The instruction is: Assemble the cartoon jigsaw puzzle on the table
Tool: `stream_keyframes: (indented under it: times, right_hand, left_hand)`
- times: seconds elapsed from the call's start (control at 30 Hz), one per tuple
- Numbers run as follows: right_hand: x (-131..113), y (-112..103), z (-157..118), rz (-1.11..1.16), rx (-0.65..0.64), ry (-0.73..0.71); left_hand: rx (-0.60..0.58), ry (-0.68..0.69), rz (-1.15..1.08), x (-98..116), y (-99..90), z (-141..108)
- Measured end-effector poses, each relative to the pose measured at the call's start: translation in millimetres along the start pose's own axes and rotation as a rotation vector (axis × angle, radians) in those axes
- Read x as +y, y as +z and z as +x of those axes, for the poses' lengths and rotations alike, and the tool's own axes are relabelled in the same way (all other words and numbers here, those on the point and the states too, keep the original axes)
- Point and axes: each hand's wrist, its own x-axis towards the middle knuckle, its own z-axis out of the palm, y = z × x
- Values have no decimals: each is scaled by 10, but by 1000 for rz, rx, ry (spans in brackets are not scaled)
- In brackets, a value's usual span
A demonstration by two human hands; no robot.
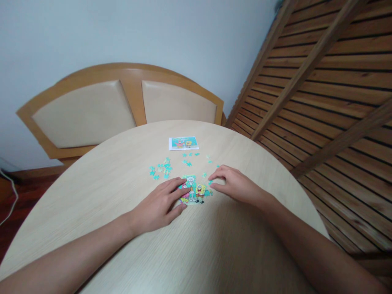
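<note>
A partly assembled jigsaw puzzle (192, 199) with cartoon figures on turquoise lies flat on the round table. My left hand (159, 203) rests on its left side, fingers stretched out, covering part of the picture. To the right of the puzzle, my right hand (234, 183) is bent, with thumb and fingertips closed about a small turquoise puzzle piece (210, 182). A few joined pieces (209, 192) lie by the puzzle's right edge, below my right fingertips.
Loose puzzle pieces (165, 168) are scattered at the left, and several more (188, 163) lie behind the puzzle. Farther back is a picture card (184, 143) with similar figures. A padded chair (134, 94) stands beyond the pale table (122, 159), and a slatted wooden screen (321, 81) at the right.
</note>
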Motion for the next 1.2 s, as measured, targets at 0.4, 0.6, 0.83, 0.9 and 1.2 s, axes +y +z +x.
stream_keyframes:
  times: [0.4,0.6,0.83,0.9,1.2]
  right_hand:
    - [-23,9,-18,-50,29,139]
    - [4,55,-1,-16,34,91]
    - [-14,37,3,70,0,121]
    - [-33,25,2,163,-33,160]
    - [-79,7,-11,411,-68,147]
  left_hand:
    - [-16,22,-30,15,-34,8]
    - [-21,12,-37,24,-37,10]
    - [-14,12,-41,13,-25,6]
    - [-14,11,-43,15,-29,8]
    - [-17,22,-40,6,-28,11]
